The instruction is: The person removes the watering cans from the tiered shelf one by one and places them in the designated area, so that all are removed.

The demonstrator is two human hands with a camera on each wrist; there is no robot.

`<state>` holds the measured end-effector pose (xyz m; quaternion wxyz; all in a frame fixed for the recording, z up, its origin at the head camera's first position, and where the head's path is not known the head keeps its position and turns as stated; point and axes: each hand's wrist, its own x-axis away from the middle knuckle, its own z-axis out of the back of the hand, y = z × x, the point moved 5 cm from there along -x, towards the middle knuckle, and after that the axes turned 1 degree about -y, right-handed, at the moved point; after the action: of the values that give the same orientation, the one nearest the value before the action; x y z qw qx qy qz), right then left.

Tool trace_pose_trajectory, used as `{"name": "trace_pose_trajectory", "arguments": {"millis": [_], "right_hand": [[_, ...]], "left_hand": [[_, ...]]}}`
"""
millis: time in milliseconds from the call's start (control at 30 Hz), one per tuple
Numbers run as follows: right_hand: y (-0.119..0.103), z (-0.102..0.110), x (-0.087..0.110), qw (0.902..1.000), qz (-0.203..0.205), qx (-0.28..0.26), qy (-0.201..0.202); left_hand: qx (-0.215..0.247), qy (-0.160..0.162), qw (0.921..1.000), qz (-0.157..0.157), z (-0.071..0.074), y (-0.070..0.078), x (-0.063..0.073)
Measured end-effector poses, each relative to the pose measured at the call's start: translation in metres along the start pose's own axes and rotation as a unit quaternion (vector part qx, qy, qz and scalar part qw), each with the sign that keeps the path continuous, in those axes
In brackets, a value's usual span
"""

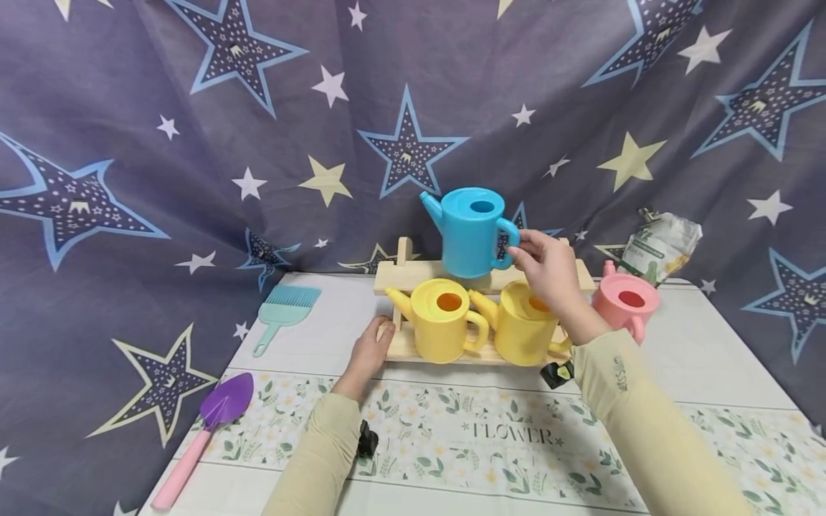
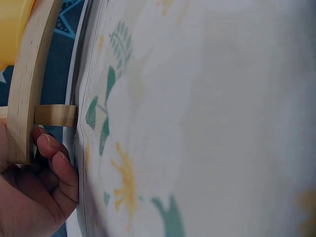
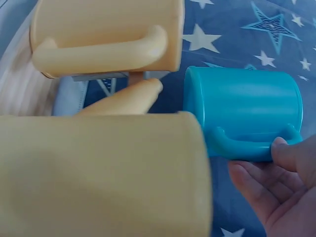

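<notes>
My right hand (image 1: 548, 269) pinches the handle of a blue watering can (image 1: 471, 236), thumb on top in the right wrist view. The can is upright at the upper board of a two-tier wooden rack (image 1: 413, 276), its spout pointing left. On the lower board stand two yellow watering cans, the left one (image 1: 435, 330) fully seen and the right one (image 1: 519, 333) partly behind my right hand. With my left hand (image 1: 373, 347) I grip the left end of the lower board; in the left wrist view the fingers (image 2: 64, 170) curl around the board's end (image 2: 22, 138).
Right of the rack stands a pink watering can (image 1: 622, 301), with a white printed bag (image 1: 665, 244) behind it. At the left lie a teal brush (image 1: 284, 312) and a purple trowel (image 1: 226, 401) with a pink handle. A starry curtain (image 1: 310, 229) hangs behind the table.
</notes>
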<state>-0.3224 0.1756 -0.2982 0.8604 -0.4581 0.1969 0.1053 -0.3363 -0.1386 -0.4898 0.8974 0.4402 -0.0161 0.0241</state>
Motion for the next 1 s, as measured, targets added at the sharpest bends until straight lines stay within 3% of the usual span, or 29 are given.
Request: {"name": "trace_pose_trajectory", "arguments": {"millis": [267, 633, 1000], "right_hand": [[-0.002, 0.035, 0.019, 0.9990, -0.024, -0.013, 0.034], [0.002, 0.079, 0.054, 0.9947, 0.019, 0.009, 0.101], [0.021, 0.126, 0.088, 0.9840, -0.037, 0.071, 0.159]], "left_hand": [[-0.005, -0.003, 1.0000, -0.004, -0.001, 0.001, 0.000], [-0.001, -0.006, 1.0000, -0.006, 0.000, -0.001, -0.001], [-0.003, -0.005, 1.0000, -0.003, -0.001, 0.000, 0.000]]}}
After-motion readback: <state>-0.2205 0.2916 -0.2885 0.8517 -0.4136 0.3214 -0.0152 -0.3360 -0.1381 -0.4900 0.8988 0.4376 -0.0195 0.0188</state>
